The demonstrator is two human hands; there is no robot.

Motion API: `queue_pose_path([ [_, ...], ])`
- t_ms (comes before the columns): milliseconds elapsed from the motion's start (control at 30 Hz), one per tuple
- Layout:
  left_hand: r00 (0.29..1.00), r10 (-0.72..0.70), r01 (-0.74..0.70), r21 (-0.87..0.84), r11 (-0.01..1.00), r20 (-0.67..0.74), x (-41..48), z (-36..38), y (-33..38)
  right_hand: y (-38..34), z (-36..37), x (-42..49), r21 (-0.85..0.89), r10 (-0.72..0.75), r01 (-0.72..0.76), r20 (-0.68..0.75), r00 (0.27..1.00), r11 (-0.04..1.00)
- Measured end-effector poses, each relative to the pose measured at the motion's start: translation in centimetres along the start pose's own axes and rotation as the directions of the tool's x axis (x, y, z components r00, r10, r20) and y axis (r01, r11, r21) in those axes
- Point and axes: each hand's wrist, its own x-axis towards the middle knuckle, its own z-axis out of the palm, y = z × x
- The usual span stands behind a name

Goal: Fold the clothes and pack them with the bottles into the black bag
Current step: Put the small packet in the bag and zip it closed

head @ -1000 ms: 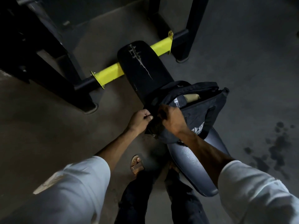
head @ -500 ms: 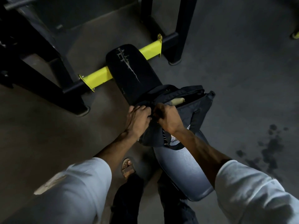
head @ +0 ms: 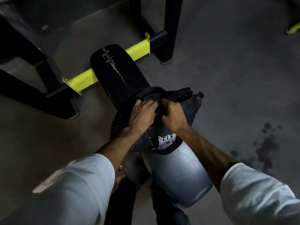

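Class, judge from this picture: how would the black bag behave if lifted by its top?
Probably floppy: the black bag creases where the left hand and right hand grip it. Likely to slump, since it drapes over the bench edge.

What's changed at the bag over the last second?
The left hand slid from the left edge of the black bag onto its top, beside the right hand; both grip the fabric. The opening has narrowed, and the pale item inside no longer shows. The bag stays on the bench.
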Motion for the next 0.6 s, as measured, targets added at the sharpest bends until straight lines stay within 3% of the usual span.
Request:
queue_pose_path([
  [200,0.990,0.094,-0.100,0.052,0.994,0.106,0.4,0.2,-1.1,6.4,-3.8,1.7,-0.011,0.151,-0.156,-0.175,0.973,0.988],
  [367,0.989,0.053,-0.064,0.079,0.995,0.137,3.8,1.3,2.2,6.3,-4.0,1.4,-0.042,0.079,-0.089,-0.199,0.977,0.995],
  [467,0.988,0.107,-0.115,0.063,0.991,0.113,5.9,2.1,4.4,6.7,-4.5,1.4,-0.064,0.048,-0.060,-0.170,0.984,0.996],
  [600,0.981,0.151,-0.158,0.056,0.986,0.119,5.7,1.9,4.3,10.0,-6.8,2.9,-0.030,0.152,-0.160,-0.177,0.972,0.987],
])
